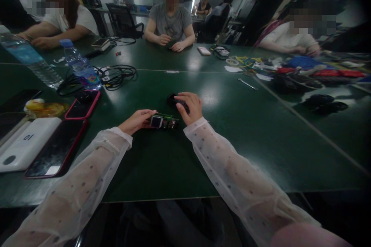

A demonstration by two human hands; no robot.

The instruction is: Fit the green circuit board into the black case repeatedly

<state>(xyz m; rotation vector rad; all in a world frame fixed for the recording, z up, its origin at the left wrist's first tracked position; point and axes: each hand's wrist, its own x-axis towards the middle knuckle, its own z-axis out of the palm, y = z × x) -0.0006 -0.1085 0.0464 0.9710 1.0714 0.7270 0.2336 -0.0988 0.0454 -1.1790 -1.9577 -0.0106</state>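
Near the middle of the dark green table (162, 162), my left hand (137, 121) has its fingers closed on the left end of a small circuit board (168, 122). A little square screen (157, 121) shows on the board beside my fingertips. Just above and to the right, my right hand (190, 107) curls round a small black case (173, 99), thumb on the near side and fingers over the top. The case and the board are apart, with a narrow gap between them. My palm hides part of the case's right end.
Phones (58, 146), a white power bank (29, 142), two water bottles (79, 63) and coiled black cables (118, 77) lie at left. A wrench (247, 83) and a pile of cables and bags (313, 71) are at right. Several people sit across the table.
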